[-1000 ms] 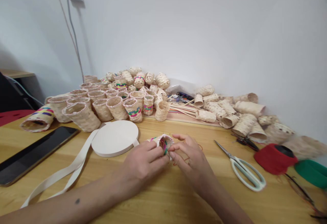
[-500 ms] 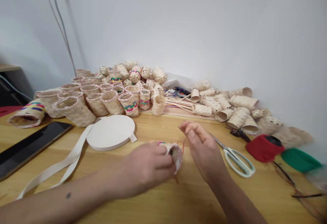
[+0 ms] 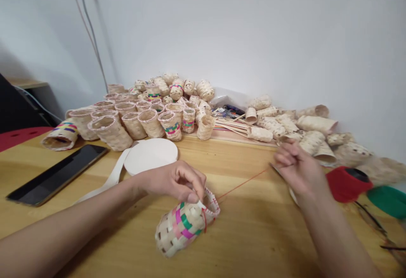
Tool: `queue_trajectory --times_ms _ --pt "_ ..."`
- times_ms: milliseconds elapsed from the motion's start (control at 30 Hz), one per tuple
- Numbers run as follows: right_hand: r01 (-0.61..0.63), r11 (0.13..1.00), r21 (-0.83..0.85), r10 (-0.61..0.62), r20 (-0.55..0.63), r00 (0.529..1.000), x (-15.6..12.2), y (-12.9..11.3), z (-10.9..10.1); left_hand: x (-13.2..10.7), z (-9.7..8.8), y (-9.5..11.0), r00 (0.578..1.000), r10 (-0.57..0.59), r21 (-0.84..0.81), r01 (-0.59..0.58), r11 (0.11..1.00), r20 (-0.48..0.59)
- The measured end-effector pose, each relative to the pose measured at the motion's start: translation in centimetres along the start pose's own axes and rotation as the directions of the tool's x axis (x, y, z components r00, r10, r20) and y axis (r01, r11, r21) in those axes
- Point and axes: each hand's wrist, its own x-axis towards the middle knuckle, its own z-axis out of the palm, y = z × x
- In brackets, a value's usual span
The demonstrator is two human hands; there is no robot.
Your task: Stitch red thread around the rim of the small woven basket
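My left hand (image 3: 176,181) is closed on the rim of a small woven basket (image 3: 182,225) with pink and green bands, which lies on its side on the wooden table (image 3: 241,235). A red thread (image 3: 242,183) runs taut from the basket's rim up to my right hand (image 3: 296,169). That hand pinches the thread's end, out to the right and a little above the table. I cannot make out whether a needle is in those fingers.
Many woven baskets (image 3: 149,117) are piled along the wall, with plain ones (image 3: 304,130) further right. A roll of white tape (image 3: 151,155), a dark phone (image 3: 57,175), a red spool (image 3: 347,183) and a green object (image 3: 388,201) lie around.
My right hand has pulled away to the right, drawing the red thread out taut. My left hand has turned the basket onto its side, nearer to me.
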Motion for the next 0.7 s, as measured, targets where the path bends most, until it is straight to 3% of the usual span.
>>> queue_trajectory --times_ms 67,133,200,233,267,300,367,467,700 --pt "0.080 0.978 -0.192 -0.119 -0.198 0.973 1.3 -0.4 -1.8 0.1 -0.2 -0.2 1.000 0.000 -0.032 0.000 0.999 -0.001" --pt "0.084 0.957 -0.278 -0.155 -0.245 0.957 1.3 0.0 -2.0 0.1 -0.4 -0.5 1.000 0.000 -0.049 0.000 0.999 -0.007" --pt "0.045 0.935 -0.351 -0.100 -0.142 0.985 0.1 0.9 -0.4 0.1 -0.6 -0.7 1.000 0.001 -0.063 -0.001 0.998 -0.007" --pt "0.011 0.895 -0.447 -0.012 0.000 1.000 -0.8 1.5 0.8 0.1 -0.6 -0.7 1.000 0.003 -0.068 -0.003 0.998 -0.007" --pt "0.003 0.834 -0.552 0.088 0.139 0.986 -1.8 2.0 2.0 0.1 -0.6 -0.8 1.000 0.002 -0.072 -0.003 0.997 -0.008" --pt "0.006 0.753 -0.658 0.213 0.251 0.944 -2.8 2.5 3.2 0.0 -0.7 -0.9 1.000 0.000 -0.073 -0.001 0.997 -0.009" --pt "0.045 0.650 -0.759 0.415 0.404 0.815 -4.3 3.3 4.8 0.0 -0.7 -1.0 1.000 -0.011 -0.071 0.010 0.997 -0.007" --pt "0.057 0.622 -0.781 0.550 0.488 0.678 -5.1 3.9 5.4 -0.1 -0.9 -1.1 1.000 -0.017 -0.073 0.017 0.997 -0.001" --pt "0.040 0.664 -0.747 0.602 0.565 0.564 -4.7 4.7 4.7 -0.2 -1.0 -1.5 1.000 -0.008 -0.121 0.006 0.993 -0.018"
